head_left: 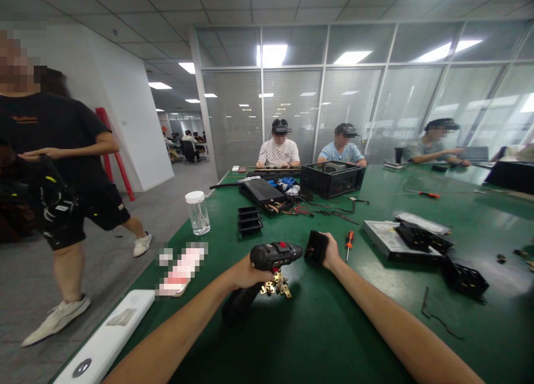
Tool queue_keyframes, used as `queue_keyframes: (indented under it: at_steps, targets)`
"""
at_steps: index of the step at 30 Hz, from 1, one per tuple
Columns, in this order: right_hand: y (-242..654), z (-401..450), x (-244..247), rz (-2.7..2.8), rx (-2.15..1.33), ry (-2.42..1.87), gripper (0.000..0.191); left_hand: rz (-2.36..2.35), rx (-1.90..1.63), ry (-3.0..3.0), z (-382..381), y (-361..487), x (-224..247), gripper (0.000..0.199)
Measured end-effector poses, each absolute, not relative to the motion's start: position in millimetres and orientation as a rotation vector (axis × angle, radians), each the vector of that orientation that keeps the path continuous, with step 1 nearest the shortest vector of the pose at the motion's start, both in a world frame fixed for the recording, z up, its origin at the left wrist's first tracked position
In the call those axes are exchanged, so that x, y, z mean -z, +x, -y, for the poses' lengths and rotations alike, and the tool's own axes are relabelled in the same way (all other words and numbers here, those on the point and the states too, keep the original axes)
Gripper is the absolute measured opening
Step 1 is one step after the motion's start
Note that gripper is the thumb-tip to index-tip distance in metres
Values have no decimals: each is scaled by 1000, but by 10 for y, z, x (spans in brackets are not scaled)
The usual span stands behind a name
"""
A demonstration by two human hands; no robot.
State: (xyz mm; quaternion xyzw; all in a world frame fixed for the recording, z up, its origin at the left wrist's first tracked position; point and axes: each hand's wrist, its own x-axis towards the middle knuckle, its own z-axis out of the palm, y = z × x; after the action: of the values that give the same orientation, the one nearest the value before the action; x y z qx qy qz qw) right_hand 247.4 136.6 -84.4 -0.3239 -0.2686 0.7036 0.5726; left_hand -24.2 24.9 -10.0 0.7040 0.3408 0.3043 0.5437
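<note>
My left hand point(251, 274) is wrapped round the grip of a black cordless drill point(269, 256) with a red button, its chuck turned to the right. In my right hand point(331, 252) is a small black box-like plastic part point(316, 246), tilted, a short gap from the drill's nose. Below the drill, a cluster of small brass-coloured metal pieces point(277, 285) shows, partly hidden by the drill and my hand. Just right of my right hand, an orange-handled screwdriver point(349, 242) lies on the green table point(308, 334).
Ahead are stacked black trays point(249, 221), a lidded clear jar point(198, 214), loose cables point(308, 210) and a black metal case point(334, 179). On the right lie a silver drive-like unit point(392, 242) and black parts point(464, 277). Several people sit opposite; a person point(54, 133) walks at left.
</note>
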Motion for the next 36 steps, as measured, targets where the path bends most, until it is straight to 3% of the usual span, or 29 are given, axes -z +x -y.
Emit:
queue_keyframes:
  at_steps: [36]
  targets:
    - [2492,-1412,903,629,-1597,-737,19,-817,-696,1652,-269,-254,155,20]
